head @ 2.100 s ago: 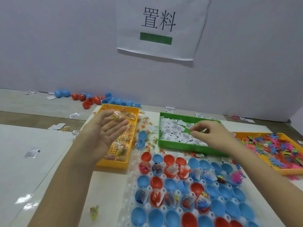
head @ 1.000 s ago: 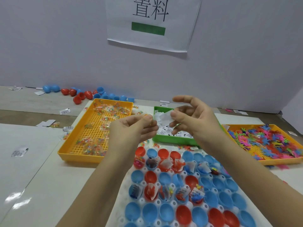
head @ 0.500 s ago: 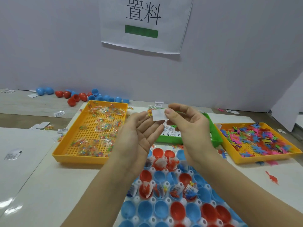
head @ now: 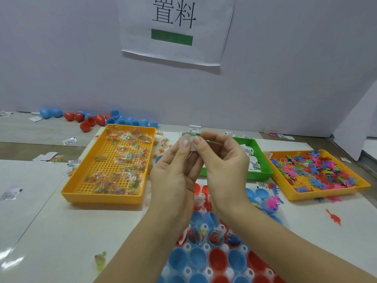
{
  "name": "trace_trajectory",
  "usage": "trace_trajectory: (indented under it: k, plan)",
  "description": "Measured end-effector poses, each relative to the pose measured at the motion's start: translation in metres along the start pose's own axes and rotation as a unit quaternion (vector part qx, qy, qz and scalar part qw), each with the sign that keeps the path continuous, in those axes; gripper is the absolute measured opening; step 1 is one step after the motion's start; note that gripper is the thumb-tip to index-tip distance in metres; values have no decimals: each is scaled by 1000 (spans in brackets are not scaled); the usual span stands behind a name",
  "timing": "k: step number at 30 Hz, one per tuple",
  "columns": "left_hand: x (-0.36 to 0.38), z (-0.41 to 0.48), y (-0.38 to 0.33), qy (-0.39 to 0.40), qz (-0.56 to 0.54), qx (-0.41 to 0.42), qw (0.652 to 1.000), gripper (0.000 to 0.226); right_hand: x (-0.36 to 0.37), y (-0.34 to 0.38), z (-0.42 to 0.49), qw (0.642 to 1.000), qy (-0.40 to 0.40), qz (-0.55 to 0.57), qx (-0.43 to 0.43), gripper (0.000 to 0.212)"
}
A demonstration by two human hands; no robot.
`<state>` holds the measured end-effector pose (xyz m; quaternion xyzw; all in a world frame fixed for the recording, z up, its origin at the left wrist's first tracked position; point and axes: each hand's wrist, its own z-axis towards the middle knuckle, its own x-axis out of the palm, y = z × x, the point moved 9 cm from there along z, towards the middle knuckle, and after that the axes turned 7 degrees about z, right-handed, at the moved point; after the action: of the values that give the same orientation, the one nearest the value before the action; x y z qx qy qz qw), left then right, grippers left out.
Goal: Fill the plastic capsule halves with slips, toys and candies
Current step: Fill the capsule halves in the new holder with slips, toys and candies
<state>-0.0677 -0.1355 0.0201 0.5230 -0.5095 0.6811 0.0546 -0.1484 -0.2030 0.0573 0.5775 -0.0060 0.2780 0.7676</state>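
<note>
Center frame, above the table, a small white paper slip (head: 186,140) is pinched at its lower edge between the fingertips of both hands. The left hand (head: 173,180) grasps its left part and the right hand (head: 224,168) its right part, with the hands touching.

Below the wrists, red and blue capsule halves (head: 197,258) sit open side up in a white holder (head: 206,247); several farther ones hold small items. At left, a yellow tray (head: 102,198) holds clear candy packets (head: 122,158). Behind the right hand, a green tray (head: 263,158) holds loose slips (head: 253,162). At right, an orange tray (head: 326,193) is heaped with colourful flat toys (head: 318,172).

At top center, a wall sign (head: 175,27) reads 置料 above a green bar.
</note>
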Motion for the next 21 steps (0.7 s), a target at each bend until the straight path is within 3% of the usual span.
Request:
trace_trajectory:
  k: [5, 7, 9, 11, 13, 15, 17, 18, 21]
  plan:
    - [-6, 1, -2, -25, -6, 9, 1000, 21, -5, 3, 7, 998, 55, 12, -3, 11]
    - [-9, 3, -2, -33, 8, 9, 999, 21, -34, 10, 25, 999, 35, -1, -22, 13]
    - [-13, 6, -2, -42, 20, 7, 999, 22, -81, 19, 50, 996, -13, -71, -51, 13]
    - [-14, 8, -2, -44, 35, 7, 998, 23, -132, 23, 76, 972, -51, -223, -53, 21]
    - [-13, 8, -1, -40, 50, 10, 998, 23, -183, 11, 101, 905, -33, -424, 23, 23]
    - [-13, 8, 0, -41, 65, 15, 997, 23, -234, -16, 111, 776, 38, -609, 159, 32]
    - [-13, 8, 1, -44, 79, 19, 996, 23, -265, -34, 102, 655, 116, -705, 248, 42]
    - [-12, 8, 2, -44, 87, 19, 995, 24, -272, -37, 100, 635, 131, -717, 257, 45]
    - [-12, 9, 3, -40, 109, 14, 993, 24, -273, -31, 101, 660, 101, -710, 224, 33]
